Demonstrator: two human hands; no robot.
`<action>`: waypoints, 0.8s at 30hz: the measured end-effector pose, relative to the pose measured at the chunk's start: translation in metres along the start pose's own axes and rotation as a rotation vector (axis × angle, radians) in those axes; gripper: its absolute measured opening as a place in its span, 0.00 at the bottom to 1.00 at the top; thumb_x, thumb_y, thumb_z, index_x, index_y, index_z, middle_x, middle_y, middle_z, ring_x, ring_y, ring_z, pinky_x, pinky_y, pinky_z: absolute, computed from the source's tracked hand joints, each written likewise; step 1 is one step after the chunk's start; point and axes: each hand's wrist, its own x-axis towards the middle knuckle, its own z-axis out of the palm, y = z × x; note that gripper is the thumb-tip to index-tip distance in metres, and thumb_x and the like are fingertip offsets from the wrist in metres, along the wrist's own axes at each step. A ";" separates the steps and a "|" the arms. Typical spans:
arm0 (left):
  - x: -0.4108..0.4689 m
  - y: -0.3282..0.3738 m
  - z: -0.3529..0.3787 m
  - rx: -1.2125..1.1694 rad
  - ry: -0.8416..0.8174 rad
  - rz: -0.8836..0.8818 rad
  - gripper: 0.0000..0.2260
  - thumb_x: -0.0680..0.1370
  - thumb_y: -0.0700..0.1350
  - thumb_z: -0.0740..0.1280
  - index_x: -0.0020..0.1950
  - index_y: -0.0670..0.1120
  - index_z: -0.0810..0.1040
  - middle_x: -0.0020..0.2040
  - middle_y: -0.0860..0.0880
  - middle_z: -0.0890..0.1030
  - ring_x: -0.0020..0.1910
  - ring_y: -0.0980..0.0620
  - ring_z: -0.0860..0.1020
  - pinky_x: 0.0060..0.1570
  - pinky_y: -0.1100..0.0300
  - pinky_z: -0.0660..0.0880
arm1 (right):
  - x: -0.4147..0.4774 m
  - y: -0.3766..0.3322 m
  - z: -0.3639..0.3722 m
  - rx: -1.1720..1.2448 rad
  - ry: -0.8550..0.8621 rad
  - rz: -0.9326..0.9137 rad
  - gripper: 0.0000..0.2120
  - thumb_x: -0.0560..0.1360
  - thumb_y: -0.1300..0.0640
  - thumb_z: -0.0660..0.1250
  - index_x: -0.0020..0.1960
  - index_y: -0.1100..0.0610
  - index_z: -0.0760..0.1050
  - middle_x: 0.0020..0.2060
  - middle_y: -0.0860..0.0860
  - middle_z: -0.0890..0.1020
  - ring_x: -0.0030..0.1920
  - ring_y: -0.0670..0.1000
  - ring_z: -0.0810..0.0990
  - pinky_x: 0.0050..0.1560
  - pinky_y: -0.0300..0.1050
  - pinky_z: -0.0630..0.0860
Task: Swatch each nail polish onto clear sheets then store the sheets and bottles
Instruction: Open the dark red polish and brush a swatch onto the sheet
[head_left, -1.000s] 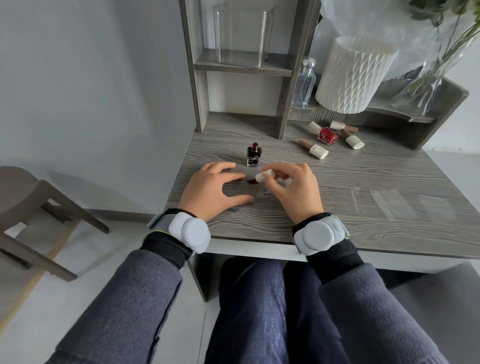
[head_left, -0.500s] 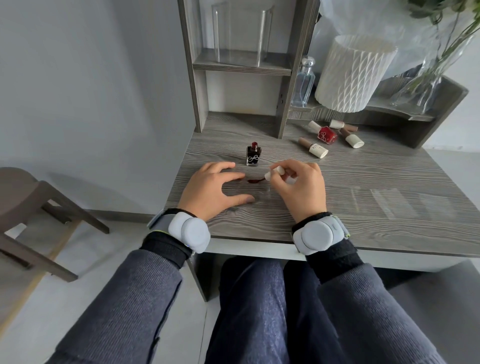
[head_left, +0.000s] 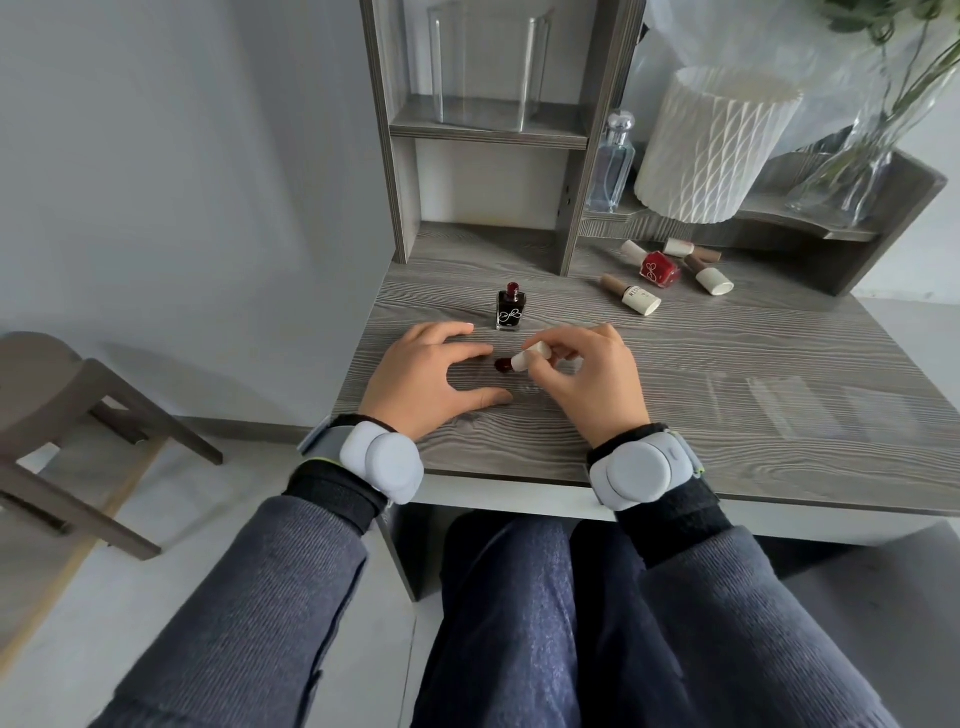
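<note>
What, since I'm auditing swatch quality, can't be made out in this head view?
- Brush bristles: hidden beneath the white brush cap that the right hand pinches, at the dark red swatch.
- Clear sheet being swatched: transparent, so its edges are not visible.
- Spare clear sheets at right: only faint glare, count unclear.
- Label text on the lying beige bottle: too small to read.
- Glass vase: top cut off by the frame edge.

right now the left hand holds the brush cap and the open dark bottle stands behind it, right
No, the head view shows the right hand pinching the brush cap; the open dark bottle does stand behind it.
</note>
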 end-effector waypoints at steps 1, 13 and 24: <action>0.000 0.000 0.000 -0.001 0.002 0.000 0.34 0.62 0.74 0.61 0.62 0.57 0.78 0.67 0.58 0.72 0.67 0.55 0.65 0.68 0.54 0.64 | 0.000 -0.001 0.000 0.006 -0.004 0.010 0.06 0.72 0.50 0.66 0.40 0.48 0.81 0.36 0.42 0.83 0.44 0.47 0.72 0.49 0.50 0.72; 0.000 0.000 0.000 -0.001 0.003 0.002 0.36 0.62 0.75 0.60 0.63 0.57 0.77 0.68 0.58 0.71 0.68 0.56 0.65 0.68 0.54 0.63 | -0.001 -0.004 -0.004 0.047 0.051 0.003 0.04 0.74 0.51 0.69 0.44 0.48 0.83 0.34 0.36 0.79 0.45 0.46 0.73 0.51 0.52 0.73; -0.001 -0.001 0.002 -0.014 0.030 0.016 0.30 0.64 0.70 0.67 0.62 0.56 0.78 0.67 0.57 0.72 0.67 0.55 0.66 0.68 0.55 0.64 | 0.001 0.003 0.002 0.013 -0.012 0.057 0.15 0.68 0.39 0.60 0.41 0.45 0.82 0.36 0.41 0.83 0.47 0.49 0.75 0.52 0.56 0.73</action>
